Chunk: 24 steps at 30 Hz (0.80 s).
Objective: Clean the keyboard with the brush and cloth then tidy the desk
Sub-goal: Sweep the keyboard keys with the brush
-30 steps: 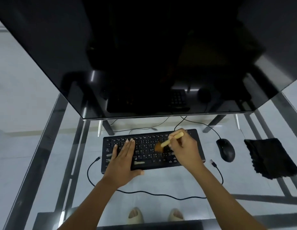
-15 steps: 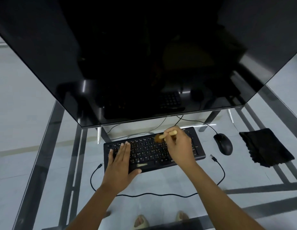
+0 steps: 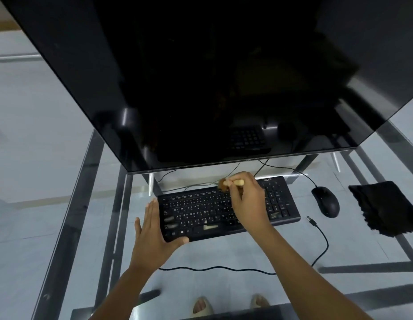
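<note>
Brushing the back edge of the keyboard [image 3: 228, 210] on the glass desk [image 3: 62, 204].

Right hand [image 3: 248, 202] pinches a pale wooden-handled brush [image 3: 233, 182], brown bristle tuft at the top key row. Left hand [image 3: 152, 236] flat, fingers straight, holding nothing, thumb pressed to the flat black keyboard's front-left corner. Crumpled black cloth [image 3: 383, 209] lies far right, beyond the smooth rounded black mouse [image 3: 325, 201]. Glossy dark monitor [image 3: 200, 77] overhangs.

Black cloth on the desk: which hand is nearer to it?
Right. The right hand, gripping the brush over the keyboard, has the mouse between it and the cloth. The left hand is at the keyboard's far left end.
</note>
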### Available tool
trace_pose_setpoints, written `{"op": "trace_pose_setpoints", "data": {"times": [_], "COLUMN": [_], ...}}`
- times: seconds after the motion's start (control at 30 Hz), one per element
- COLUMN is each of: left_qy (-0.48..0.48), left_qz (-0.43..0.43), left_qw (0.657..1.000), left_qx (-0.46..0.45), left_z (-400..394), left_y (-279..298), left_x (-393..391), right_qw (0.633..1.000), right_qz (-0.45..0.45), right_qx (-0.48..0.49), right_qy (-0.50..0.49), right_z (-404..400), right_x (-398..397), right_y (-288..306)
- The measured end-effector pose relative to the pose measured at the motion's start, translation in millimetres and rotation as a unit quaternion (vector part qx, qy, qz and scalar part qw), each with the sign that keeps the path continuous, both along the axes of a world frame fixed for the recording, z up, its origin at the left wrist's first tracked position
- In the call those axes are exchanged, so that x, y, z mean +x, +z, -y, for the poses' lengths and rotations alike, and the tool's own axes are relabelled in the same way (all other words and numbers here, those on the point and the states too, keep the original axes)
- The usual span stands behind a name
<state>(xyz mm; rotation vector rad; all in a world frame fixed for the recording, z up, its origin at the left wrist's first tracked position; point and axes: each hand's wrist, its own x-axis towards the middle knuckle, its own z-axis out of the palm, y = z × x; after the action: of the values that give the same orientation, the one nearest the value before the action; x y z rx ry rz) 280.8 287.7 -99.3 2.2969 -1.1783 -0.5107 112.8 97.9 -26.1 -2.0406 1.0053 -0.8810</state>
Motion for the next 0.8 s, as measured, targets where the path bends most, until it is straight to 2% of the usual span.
{"op": "trace_pose_setpoints", "data": {"times": [0.03,0.1,0.13,0.2,0.27,0.33,0.4,0.47,0.53,0.57,0.6,0.67,0.73,0.8], "left_qy": [-0.005,-0.019,-0.025,-0.032,-0.028,-0.027,-0.03,-0.035,-0.041,-0.039,-0.038,-0.036,-0.033,-0.029], "left_qz": [-0.01,-0.029,-0.032,-0.023,-0.006,0.021,0.045,0.058,0.059,0.057,0.054,0.052,0.052,0.05], "left_qw": [1.0,0.999,0.999,0.999,1.0,0.999,0.998,0.998,0.997,0.998,0.998,0.998,0.998,0.998], "left_qx": [-0.003,-0.004,-0.003,-0.006,-0.012,-0.012,-0.013,-0.012,-0.004,0.001,0.004,0.008,0.014,0.016], "left_z": [-0.9,-2.7,-3.7,-4.8,-6.4,-8.0,-9.3,-8.7,-7.3,-7.9,-8.7,-10.1,-9.9,-9.8], "left_y": [-1.3,-5.0,-7.3,-11.4,-14.7,-15.0,-15.9,-16.2,-15.6,-15.6,-15.3,-14.9,-13.8,-14.3], "left_x": [3.3,8.6,10.4,11.9,12.1,10.1,8.9,8.2,7.9,8.4,9.0,8.5,6.9,6.6], "right_qw": [0.999,0.981,0.974,0.985,0.997,0.985,0.955,0.955,0.982,0.99,0.991,0.979,0.955,0.957], "right_qz": [0.016,-0.027,-0.055,-0.052,0.009,0.034,-0.023,-0.085,-0.092,-0.069,-0.04,-0.013,-0.042,-0.075], "right_qx": [0.044,0.169,0.182,0.128,0.064,0.152,0.255,0.216,0.128,0.11,0.123,0.184,0.232,0.224], "right_qy": [0.02,0.093,0.124,0.102,0.042,0.07,0.151,0.185,0.106,0.062,0.045,0.088,0.178,0.17], "right_z": [-2.1,-14.1,-20.3,-21.5,-17.2,-21.7,-38.1,-45.1,-37.0,-34.3,-36.0,-55.0,-78.8,-73.4], "right_x": [2.4,11.2,14.9,18.1,18.5,18.3,23.8,25.6,25.4,25.2,25.8,31.5,36.5,36.3], "right_y": [-0.9,-1.0,-2.4,-8.0,-5.8,-0.6,0.8,-3.1,-2.1,0.3,1.2,3.7,-0.3,-5.4]}}
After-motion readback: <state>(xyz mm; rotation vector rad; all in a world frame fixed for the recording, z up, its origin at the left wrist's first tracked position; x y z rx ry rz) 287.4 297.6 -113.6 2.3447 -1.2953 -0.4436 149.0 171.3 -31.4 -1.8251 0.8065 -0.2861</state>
